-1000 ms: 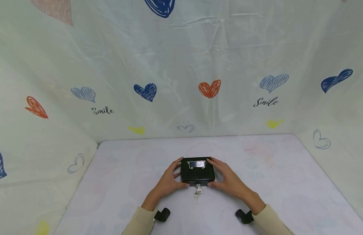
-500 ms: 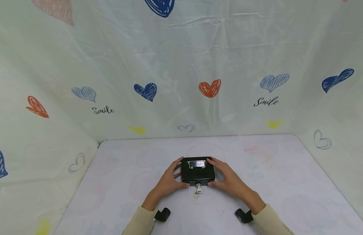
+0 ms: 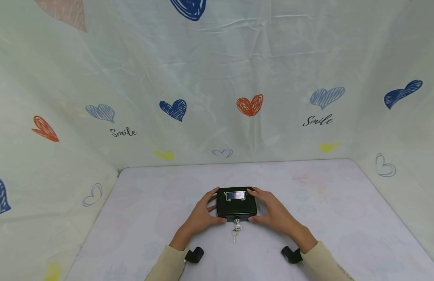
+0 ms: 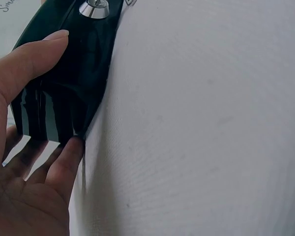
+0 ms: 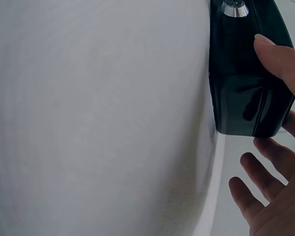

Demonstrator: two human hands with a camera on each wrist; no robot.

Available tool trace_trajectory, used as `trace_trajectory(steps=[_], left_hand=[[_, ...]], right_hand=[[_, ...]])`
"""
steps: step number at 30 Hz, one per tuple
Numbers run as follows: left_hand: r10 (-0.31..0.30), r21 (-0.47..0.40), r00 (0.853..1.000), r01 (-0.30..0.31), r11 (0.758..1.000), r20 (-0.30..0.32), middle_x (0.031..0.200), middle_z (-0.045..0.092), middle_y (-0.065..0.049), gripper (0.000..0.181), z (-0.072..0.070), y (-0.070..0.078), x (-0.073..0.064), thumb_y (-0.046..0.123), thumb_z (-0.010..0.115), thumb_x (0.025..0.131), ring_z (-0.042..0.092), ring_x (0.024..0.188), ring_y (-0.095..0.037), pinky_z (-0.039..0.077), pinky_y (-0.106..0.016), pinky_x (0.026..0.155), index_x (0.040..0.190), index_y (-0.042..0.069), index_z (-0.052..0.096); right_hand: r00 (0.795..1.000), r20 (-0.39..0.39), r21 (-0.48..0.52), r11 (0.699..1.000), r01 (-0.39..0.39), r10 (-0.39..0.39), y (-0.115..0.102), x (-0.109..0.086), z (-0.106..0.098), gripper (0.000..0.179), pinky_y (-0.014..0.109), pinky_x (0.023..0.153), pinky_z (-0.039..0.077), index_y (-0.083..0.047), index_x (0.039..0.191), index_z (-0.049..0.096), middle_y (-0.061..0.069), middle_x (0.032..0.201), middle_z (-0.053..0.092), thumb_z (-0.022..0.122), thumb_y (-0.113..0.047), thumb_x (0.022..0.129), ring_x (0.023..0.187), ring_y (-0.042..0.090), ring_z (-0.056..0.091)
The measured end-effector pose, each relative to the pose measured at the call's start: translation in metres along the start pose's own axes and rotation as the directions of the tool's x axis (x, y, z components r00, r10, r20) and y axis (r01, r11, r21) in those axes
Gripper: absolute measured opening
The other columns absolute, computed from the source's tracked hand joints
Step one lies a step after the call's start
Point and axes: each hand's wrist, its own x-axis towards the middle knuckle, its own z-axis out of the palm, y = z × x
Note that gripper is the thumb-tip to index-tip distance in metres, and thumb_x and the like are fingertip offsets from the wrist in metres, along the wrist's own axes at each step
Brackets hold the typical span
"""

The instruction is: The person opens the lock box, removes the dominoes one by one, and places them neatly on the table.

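Observation:
A small black lock box [image 3: 236,208] with a silver handle [image 3: 235,196] folded on its lid sits on the table, its lid down. Keys [image 3: 234,234] hang from the round silver lock [image 4: 95,9] on its front side. My left hand [image 3: 200,216] grips the box's left end, thumb on the front face, fingers along the side. At the right end my right hand [image 3: 274,214] holds it too, thumb on the front [image 5: 236,73] near the corner, index finger at the far top corner. In the right wrist view several of its fingers stand apart from the box.
The pale table [image 3: 160,195] has its far edge against a white cloth backdrop [image 3: 209,128] printed with hearts and "Smile". Cloth walls also rise at left and right. A black wrist device [image 3: 194,255] is worn at the left sleeve, another device [image 3: 291,255] at the right.

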Motion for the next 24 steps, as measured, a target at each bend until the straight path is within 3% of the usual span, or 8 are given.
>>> trace_trajectory(steps=[14, 24], left_hand=[[-0.014, 0.011, 1.000, 0.014, 1.000, 0.006, 0.146, 0.030, 0.000, 0.105, -0.0024, 0.0006, 0.0007, 0.017, 0.087, 0.062, 0.039, 0.129, -0.026, 0.046, -0.027, 0.094, 0.147, 0.020, 0.027], [-0.019, 0.038, 1.000, 0.019, 0.999, 0.006, 0.145, 0.032, -0.004, 0.102, -0.0040, 0.0031, -0.0004, 0.028, 0.086, 0.064, 0.044, 0.124, -0.029, 0.047, -0.031, 0.095, 0.147, 0.021, 0.027]], right_hand=[[1.000, 0.006, -0.017, 1.000, -0.007, 0.007, -0.0025, 0.0033, -0.0029, 0.083, 0.050, 0.100, 0.039, -0.019, 0.137, 0.047, 0.010, 0.142, 0.040, 0.084, -0.036, 0.065, 0.126, 0.029, 0.040], [0.997, 0.038, 0.006, 0.998, -0.070, 0.070, -0.0042, 0.0065, -0.0080, 0.081, 0.051, 0.101, 0.037, -0.021, 0.136, 0.049, 0.009, 0.142, 0.041, 0.082, -0.043, 0.066, 0.127, 0.029, 0.039]])
